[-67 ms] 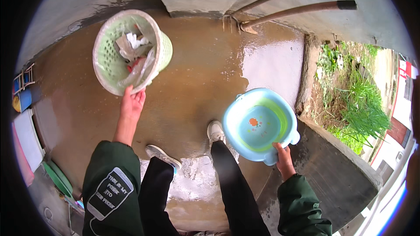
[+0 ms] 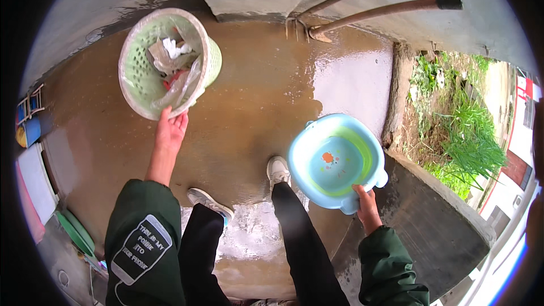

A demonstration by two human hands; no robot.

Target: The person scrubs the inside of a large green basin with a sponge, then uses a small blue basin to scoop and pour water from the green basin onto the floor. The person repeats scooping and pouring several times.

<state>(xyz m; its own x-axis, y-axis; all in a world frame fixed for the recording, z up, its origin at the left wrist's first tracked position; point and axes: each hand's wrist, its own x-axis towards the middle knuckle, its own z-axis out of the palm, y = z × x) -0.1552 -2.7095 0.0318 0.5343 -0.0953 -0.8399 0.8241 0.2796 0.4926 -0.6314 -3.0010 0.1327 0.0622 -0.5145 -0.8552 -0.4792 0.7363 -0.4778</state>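
Head view: your left hand is up at the upper left of the frame, grip clenched on the lower rim of the pale green waste basket, which tips toward you with paper scraps and a clear plastic bag showing inside. Over at centre right, your right hand grips the near edge of the light blue basin, fingers curled over its rim, the bowl facing up with an orange spot on its bottom. Below both, the wet floor shines brown, and your white shoes stand at the lower centre on a glossy patch. Watch that tilt: the basket is held by one edge only, so the loose bag could slide out. Slick footing could also cost you your balance with both hands full.
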